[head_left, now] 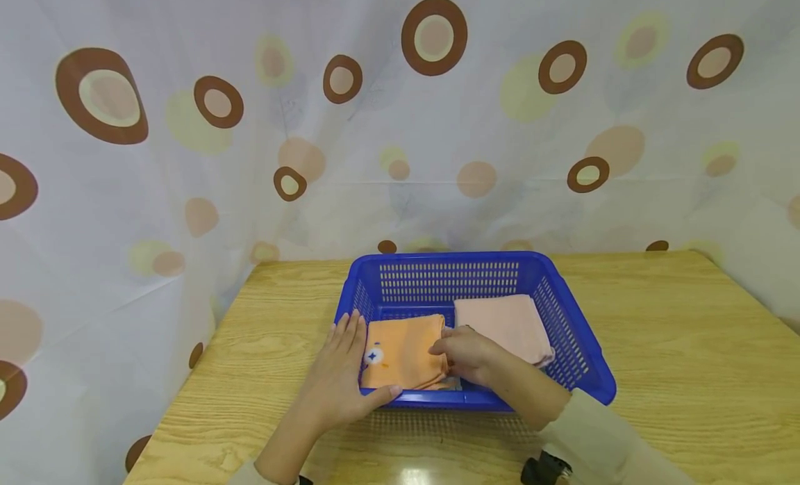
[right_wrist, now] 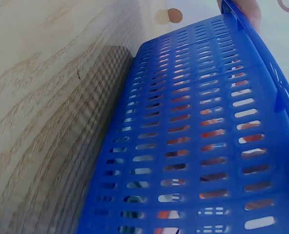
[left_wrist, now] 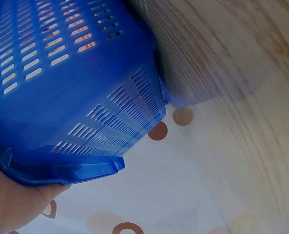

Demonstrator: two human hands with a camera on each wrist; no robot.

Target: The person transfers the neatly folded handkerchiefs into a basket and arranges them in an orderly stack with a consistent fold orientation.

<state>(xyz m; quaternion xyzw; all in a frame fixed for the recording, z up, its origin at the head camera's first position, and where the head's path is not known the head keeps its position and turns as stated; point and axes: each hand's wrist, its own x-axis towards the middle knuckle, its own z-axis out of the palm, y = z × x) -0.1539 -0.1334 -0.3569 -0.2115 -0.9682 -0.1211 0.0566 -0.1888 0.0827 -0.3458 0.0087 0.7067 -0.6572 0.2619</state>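
A folded orange cloth (head_left: 409, 353) with a small white-and-blue printed figure lies in the left part of a blue plastic basket (head_left: 450, 258). My right hand (head_left: 469, 356) reaches over the front rim and pinches the cloth's right edge; some fingertips are hidden. My left hand (head_left: 340, 374) rests on the basket's front-left corner, fingers straight along the left side and thumb on the front rim. To the right, a folded pale pink cloth (head_left: 503, 325) lies inside the basket. Another cloth's edge shows beneath the orange one. In the left wrist view, part of the left hand (left_wrist: 17, 200) touches the rim.
The basket stands on a wood-grain table (head_left: 675, 346). Its slotted walls rise around the cloths. Behind and at the left hangs a pale curtain (head_left: 362, 151) with brown, yellow and peach circles. Dark bands (head_left: 546, 467) circle the wrists.
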